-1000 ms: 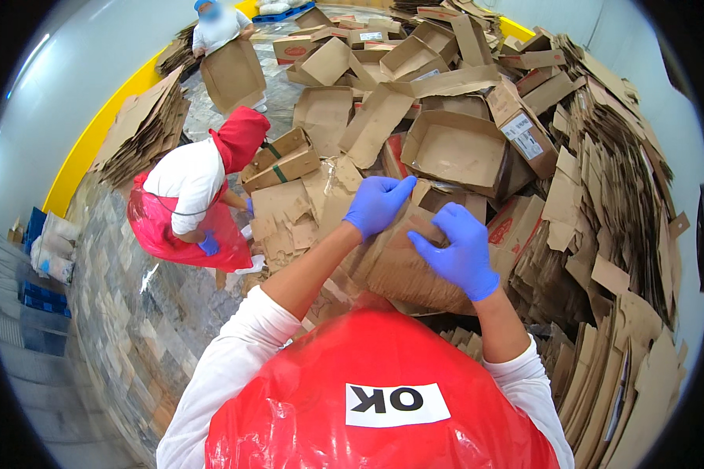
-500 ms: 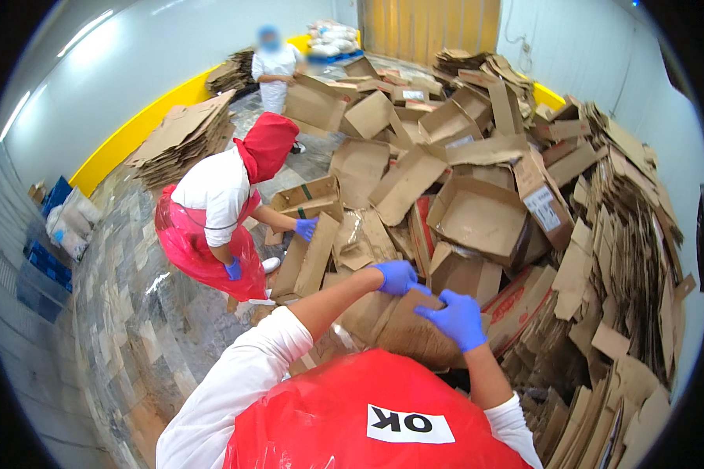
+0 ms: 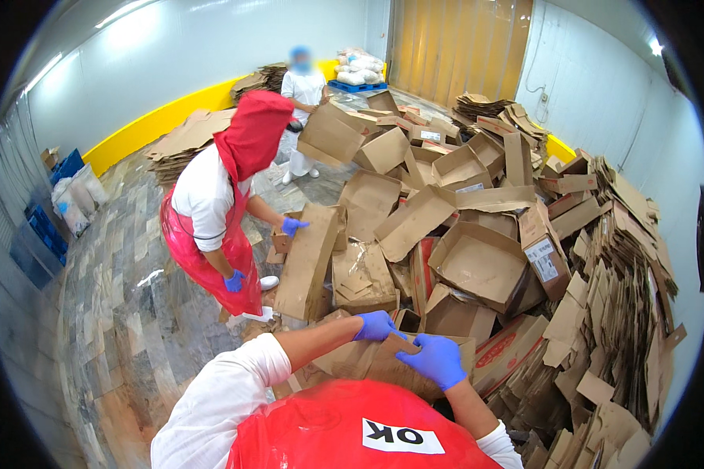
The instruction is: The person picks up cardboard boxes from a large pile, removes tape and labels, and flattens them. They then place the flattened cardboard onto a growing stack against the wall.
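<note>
My left hand [image 3: 377, 326], in a blue glove, grips the upper edge of a brown cardboard box [image 3: 395, 369] close in front of my red apron. Beside it, my right hand [image 3: 438, 362], also gloved in blue, is closed on the same box's edge with the thumb toward the left hand. My apron covers the lower part of this box. Just beyond lie a worn box [image 3: 362, 275] with a torn flap and an open, shallow box [image 3: 479, 262].
At left, a co-worker [image 3: 211, 203] in a red hood and apron handles a tall cardboard piece [image 3: 307, 262]. Another person [image 3: 303, 94] in white stands farther back. Flattened cardboard [image 3: 618, 328] is heaped along the right, and a flat stack [image 3: 184, 144] sits by the yellow-based wall.
My hands have drawn a little nearer each other on the box edge. The red-hooded co-worker has straightened somewhat, and the cardboard piece beside them now stands taller. My view has shifted.
</note>
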`<act>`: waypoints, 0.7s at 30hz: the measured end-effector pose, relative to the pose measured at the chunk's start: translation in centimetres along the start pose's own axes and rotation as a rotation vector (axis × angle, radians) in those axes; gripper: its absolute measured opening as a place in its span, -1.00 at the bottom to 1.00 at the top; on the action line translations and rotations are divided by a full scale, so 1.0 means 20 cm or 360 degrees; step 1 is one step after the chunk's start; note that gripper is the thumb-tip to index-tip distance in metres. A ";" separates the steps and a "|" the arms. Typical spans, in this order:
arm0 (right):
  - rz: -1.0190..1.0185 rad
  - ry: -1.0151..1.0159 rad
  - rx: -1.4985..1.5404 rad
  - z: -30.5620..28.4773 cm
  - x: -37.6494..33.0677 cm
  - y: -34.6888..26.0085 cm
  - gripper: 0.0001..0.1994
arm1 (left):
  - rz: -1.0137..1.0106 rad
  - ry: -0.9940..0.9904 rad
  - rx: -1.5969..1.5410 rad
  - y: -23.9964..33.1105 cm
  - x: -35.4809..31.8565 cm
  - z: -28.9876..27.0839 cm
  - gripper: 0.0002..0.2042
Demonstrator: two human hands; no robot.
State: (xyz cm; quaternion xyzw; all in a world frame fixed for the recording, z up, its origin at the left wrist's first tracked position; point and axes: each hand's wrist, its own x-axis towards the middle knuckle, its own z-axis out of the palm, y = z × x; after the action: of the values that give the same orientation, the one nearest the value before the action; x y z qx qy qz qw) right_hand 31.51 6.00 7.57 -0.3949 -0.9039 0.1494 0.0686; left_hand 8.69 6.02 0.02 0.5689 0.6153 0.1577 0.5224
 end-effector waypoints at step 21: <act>-0.0113 -0.0312 0.0133 -0.02 -0.03 -0.02 -0.70 | 0.0193 0.0116 0.0170 0.04 -0.07 0.04 -0.56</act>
State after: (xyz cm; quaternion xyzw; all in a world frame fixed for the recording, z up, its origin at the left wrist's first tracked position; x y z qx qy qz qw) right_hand 31.74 5.49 8.13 -0.3428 -0.9127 0.2222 0.0015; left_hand 9.61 4.76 0.93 0.6259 0.6059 0.1766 0.4582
